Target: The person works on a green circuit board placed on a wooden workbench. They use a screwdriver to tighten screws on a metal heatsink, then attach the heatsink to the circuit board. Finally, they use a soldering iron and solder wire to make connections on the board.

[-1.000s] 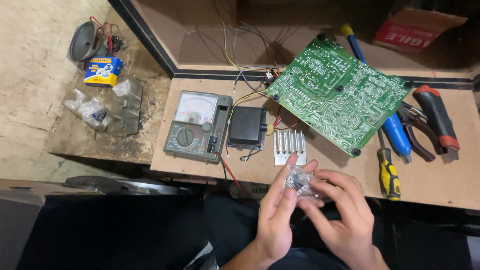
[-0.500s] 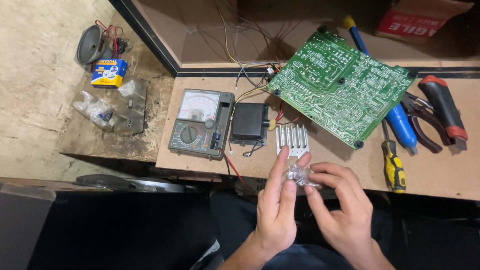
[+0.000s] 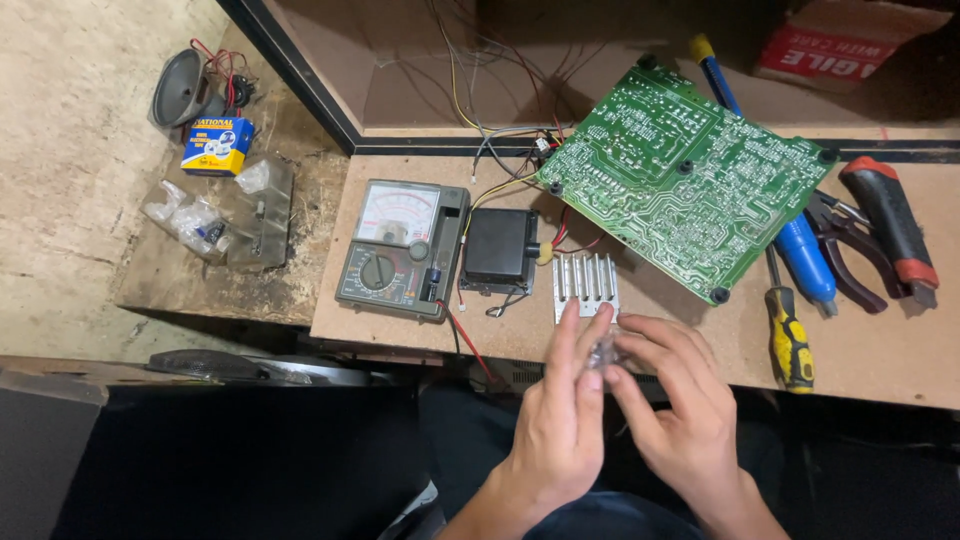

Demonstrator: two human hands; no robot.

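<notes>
**Clear bag pinched over the worktop edge**

Clear bag, small and crinkled, sits between our two hands at the near edge of the worktop, just below the finned heat sink. We judge it not yet opened; what it holds is too small to tell. Largest nearby is the green circuit board, then the analog meter. A red-and-white carton lies top right, a blue-and-yellow box far left. Our left hand and right hand both have fingers closed on the bag.

Green circuit board, analog multimeter, black box, finned heatsink, pliers, screwdrivers
</notes>
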